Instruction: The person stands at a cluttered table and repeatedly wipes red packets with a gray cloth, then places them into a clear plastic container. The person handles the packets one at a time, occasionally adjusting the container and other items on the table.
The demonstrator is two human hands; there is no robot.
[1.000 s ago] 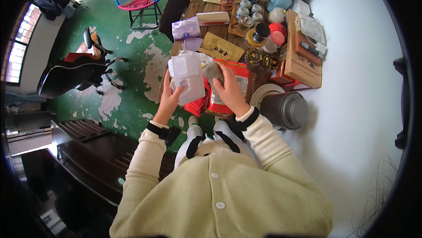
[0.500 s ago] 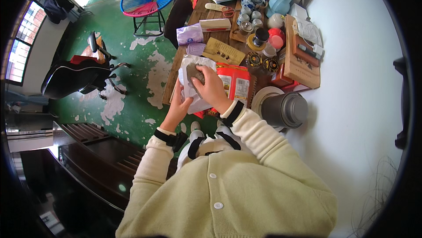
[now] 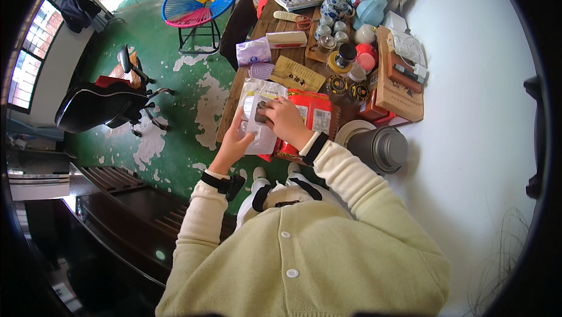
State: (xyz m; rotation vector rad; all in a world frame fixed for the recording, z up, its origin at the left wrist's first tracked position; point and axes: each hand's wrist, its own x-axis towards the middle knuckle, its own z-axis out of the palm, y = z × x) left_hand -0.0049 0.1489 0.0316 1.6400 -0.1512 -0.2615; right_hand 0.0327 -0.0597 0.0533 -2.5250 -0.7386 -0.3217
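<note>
My left hand (image 3: 236,141) grips a translucent white plastic container (image 3: 259,140) by its left side. My right hand (image 3: 283,121) has its fingers closed on a small grey-brown piece (image 3: 261,113), pressed onto the container and mostly covered by the fingers. Behind both hands lies a white packet (image 3: 260,86), and just to the right a red package (image 3: 316,106) with a label. Above them are a yellow paper packet (image 3: 298,72) and a purple ridged item (image 3: 261,71).
The wooden table (image 3: 269,26) carries a purple tissue pack (image 3: 253,51), scissors (image 3: 303,22), cups (image 3: 326,32), jars and a kettle. A grey flask (image 3: 383,150) and wooden box (image 3: 398,100) sit at the right. Chairs (image 3: 99,103) stand on the left.
The container and grey-brown piece have come closer together and turned, the right hand moving left onto the container. In the last half second both shifted slightly, uncovering more white packet behind.
</note>
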